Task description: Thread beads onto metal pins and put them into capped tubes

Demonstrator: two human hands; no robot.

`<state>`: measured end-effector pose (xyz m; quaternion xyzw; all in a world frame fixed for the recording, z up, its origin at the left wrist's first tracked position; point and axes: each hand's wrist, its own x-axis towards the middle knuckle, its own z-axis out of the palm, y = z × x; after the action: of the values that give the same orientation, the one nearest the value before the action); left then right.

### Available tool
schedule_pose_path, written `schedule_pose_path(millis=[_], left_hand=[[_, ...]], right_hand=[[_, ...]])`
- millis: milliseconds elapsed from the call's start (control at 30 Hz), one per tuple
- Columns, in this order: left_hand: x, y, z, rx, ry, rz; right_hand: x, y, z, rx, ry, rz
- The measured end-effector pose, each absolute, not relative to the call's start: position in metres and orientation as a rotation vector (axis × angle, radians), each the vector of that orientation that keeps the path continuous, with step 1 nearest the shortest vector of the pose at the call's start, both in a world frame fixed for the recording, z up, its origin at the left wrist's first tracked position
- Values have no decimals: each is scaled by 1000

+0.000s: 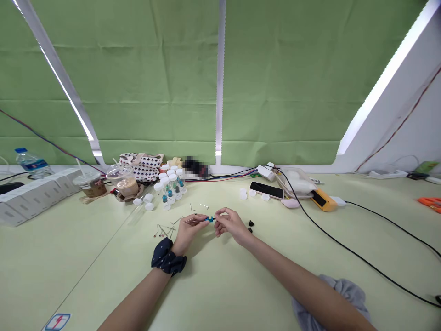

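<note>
Left hand pinches a blue part, right hand its dark tip, seemingly to steady it between them; black pieces lie within easy reach

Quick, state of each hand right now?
Left hand: closed, holding a small blue piece.
Right hand: at the blue piece's other end; whether gripping it cannot be told.

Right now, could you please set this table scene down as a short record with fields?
Left hand: pinching a small blue part
Right hand: at the part's other end; exact hold unclear
Beside left hand: thin metal pieces
Beside right hand: two small black pieces
Farther back, left: white-capped vials
Farther back, right: phone
</note>
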<state>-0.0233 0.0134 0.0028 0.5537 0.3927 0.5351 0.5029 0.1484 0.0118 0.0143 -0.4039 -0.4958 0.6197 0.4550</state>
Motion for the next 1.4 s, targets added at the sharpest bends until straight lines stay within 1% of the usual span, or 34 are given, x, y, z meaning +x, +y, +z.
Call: schedule_pose_path(millis=[67,167,367,633,833,967,1200,1400], left_hand=[[-25,14,3,1344,954,1303],[-25,13,4,1344,915,1300],[-21,10,5,1396,829,1212],[-27,14,7,1380,936,1291],[-24,10,7,1412,850,1226],[-21,10,6,1412,866,1202],[-27,16,5,1355,966,1269],[-25,13,4,1346,924,1242]], right_hand=[[149,10,18,-973,-1253,1571],[150,11,17,-1065,-1298,1584],[150,17,8,-1074,-1230,1431],[149,8,21,-965,-1269,1567],[151,17,9,-1180,-1351,1480],[151,20,5,-1092,-1270,1376],[148,9,21,-956,-1291,1521],[150,12,13,-1078,-1406,1390]])
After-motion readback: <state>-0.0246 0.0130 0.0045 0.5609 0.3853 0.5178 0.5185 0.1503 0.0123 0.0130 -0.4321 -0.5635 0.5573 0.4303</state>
